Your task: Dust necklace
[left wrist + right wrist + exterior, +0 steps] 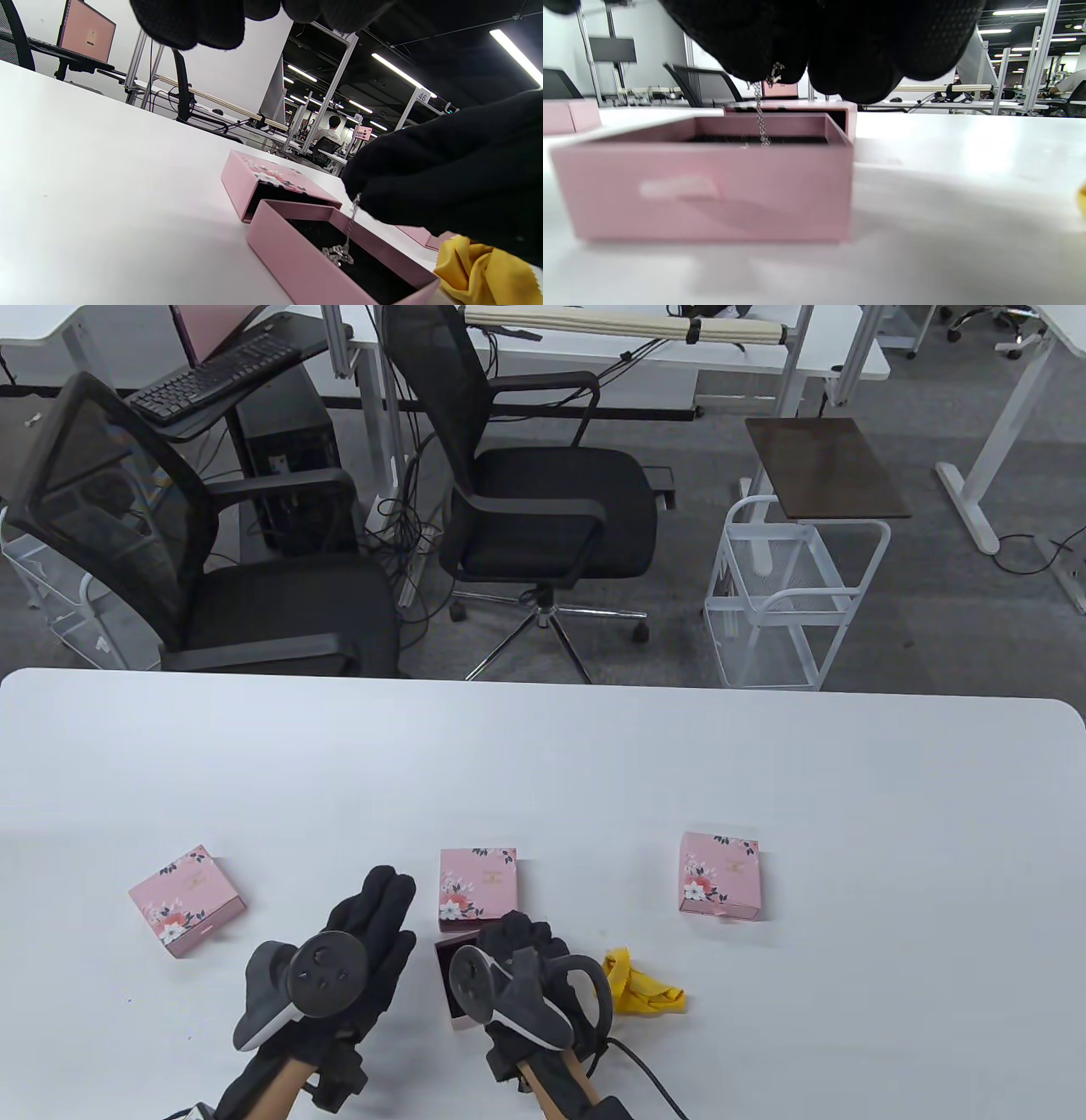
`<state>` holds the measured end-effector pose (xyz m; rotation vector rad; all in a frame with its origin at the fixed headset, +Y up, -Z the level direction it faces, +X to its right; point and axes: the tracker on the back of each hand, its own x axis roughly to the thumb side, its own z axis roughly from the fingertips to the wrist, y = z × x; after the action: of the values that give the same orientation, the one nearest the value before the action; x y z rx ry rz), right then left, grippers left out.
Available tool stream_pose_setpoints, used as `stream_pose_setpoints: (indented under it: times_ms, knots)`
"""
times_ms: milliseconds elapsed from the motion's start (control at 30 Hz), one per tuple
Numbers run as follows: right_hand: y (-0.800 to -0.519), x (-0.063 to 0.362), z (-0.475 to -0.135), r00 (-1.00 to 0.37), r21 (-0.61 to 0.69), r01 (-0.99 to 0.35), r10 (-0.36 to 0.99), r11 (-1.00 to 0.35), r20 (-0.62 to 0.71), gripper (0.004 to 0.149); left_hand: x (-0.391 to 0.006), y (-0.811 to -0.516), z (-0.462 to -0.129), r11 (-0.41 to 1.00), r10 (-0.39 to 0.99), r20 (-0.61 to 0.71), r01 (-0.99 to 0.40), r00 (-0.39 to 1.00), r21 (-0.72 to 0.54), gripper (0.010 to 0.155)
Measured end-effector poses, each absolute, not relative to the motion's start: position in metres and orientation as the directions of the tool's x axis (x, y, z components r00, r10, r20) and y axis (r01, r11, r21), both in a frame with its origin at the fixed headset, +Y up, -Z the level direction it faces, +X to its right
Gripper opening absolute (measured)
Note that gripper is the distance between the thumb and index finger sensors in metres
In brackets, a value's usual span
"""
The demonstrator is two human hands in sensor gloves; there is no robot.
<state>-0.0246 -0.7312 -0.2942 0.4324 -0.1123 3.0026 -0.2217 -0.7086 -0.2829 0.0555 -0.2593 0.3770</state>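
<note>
Pinching a fine silver necklace (348, 231) between its gloved fingertips, the right hand (522, 954) hangs over an open pink tray (297, 258) with a dark lining. The chain runs straight down from the fingers, and its lower end with a small pendant lies on the lining, so the necklace is only partly lifted. The tray sits near the front edge of a white table (543, 763), just in front of its pink floral sleeve (478, 883).

The left hand (365, 950) hovers to the left of the tray, fingers straight and together, holding nothing.

A crumpled yellow cloth (640, 991) lies on the table just to the right of the right hand. Two more pink floral boxes rest farther out, one at far left (187, 899) and one at right (720, 874).

By my reading, the step in hand is drawing the necklace out of its tray; dusting has not begun. The next move seems to call for raising the chain slowly until the pendant clears the tray wall, then bringing the cloth to it, likely with the free left hand.
</note>
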Motion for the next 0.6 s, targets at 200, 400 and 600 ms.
stream_pose_setpoints:
  times_ms: [200, 400, 600]
  knots:
    - [-0.719, -0.017, -0.293, -0.932, -0.036, -0.244, 0.224, -0.969, 0.286, 0.041, -0.221, -0.713, -0.285, 0.931, 0.354, 0.259, -0.364, 0.899, -0.01, 0.06]
    - [-0.7, -0.013, -0.29, -0.895, -0.047, -0.352, 0.322, -0.935, 0.31, 0.041, -0.213, -0.716, -0.283, 0.938, 0.335, 0.285, -0.346, 0.898, -0.013, 0.06]
    - [-0.678, -0.01, -0.287, -0.863, -0.066, -0.418, 0.373, -0.906, 0.341, 0.041, -0.213, -0.714, -0.281, 0.936, 0.338, 0.293, -0.352, 0.894, -0.006, 0.06]
